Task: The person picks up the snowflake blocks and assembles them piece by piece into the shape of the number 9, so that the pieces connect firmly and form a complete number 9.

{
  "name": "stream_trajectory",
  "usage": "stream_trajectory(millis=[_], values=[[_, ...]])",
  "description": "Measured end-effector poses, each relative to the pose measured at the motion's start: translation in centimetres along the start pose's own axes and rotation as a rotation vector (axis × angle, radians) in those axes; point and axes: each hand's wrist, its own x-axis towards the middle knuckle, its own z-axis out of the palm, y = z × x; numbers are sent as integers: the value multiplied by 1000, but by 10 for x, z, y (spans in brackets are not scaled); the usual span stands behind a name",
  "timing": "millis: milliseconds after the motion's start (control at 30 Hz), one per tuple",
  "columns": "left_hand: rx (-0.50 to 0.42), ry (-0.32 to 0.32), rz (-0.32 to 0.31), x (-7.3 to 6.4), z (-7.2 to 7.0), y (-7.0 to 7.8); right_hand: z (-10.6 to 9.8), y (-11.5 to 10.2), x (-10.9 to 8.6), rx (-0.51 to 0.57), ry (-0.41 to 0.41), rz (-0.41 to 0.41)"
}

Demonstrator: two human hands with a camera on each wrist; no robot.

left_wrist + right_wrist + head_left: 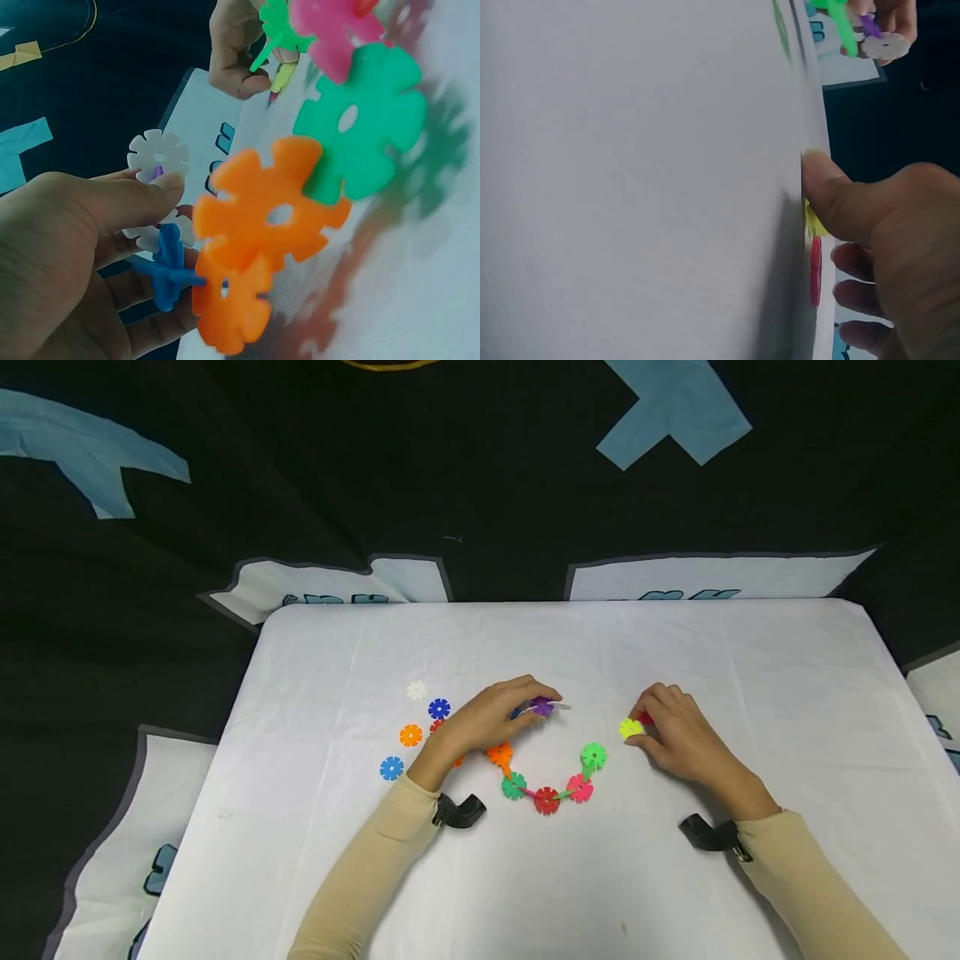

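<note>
Black cloth point(480, 468) with light-blue patches point(678, 410) hangs behind a white-covered table point(600, 877), whose plain surface makes each coloured piece easy to pick out. From the head view, a chain of notched, flower-shaped plastic discs point(547, 801) curves near the table's middle in a U, with a bright green plastic disc point(594, 756) at its right end. The left hand point(498, 714) grips the other end, near a purple notched disc point(542, 707). Loose flower-shaped discs point(410, 735) in white, blue, orange and red lie by the left forearm, perhaps placed apart to tell them from the joined ones. The right hand point(678, 735) curves round a yellow notched disc point(632, 728), with a pinkish-red plastic disc point(645, 718) partly hidden by its fingers.

At the left wrist, the thumb lies over a white notched disc point(159, 154), pinching that end, seemingly to steady it. A blue disc point(168, 268) and two orange discs point(266, 217) follow, slotted crosswise, which probably lets the line bend.

At the right wrist, the thumb reaches down to the tabletop beside the yellow disc, fingers curled; whether it is pinched or only touched, I cannot tell.
</note>
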Motion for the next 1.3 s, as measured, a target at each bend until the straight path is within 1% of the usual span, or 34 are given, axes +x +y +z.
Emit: stream_trajectory(millis=[100,200,300,433,500,567,667,733,800,1000,1133,1300], values=[[-23,-16,-3,1,1,0,-1,-2,2,24,-37,32],[-20,-24,-13,1,3,-1,-2,-6,3,65,-83,78],[-5,-30,-24,1,3,-2,-3,-11,5,144,-82,106],[22,-34,-23,2,5,-2,-2,-23,15,329,-5,113],[22,-34,-15,3,6,-2,-1,-31,23,438,15,125],[17,-33,-5,3,7,-1,1,-39,31,544,15,157],[6,-29,1,4,9,0,3,-48,37,692,-1,235],[5,-24,1,4,9,0,5,-51,38,767,-4,282],[2,-17,3,4,9,1,6,-52,37,820,-3,314],[0,3,15,5,6,2,7,-54,36,887,0,333],[-23,5,18,4,4,2,7,-55,37,896,2,339],[-50,4,9,1,2,0,6,-57,40,892,-18,340]])
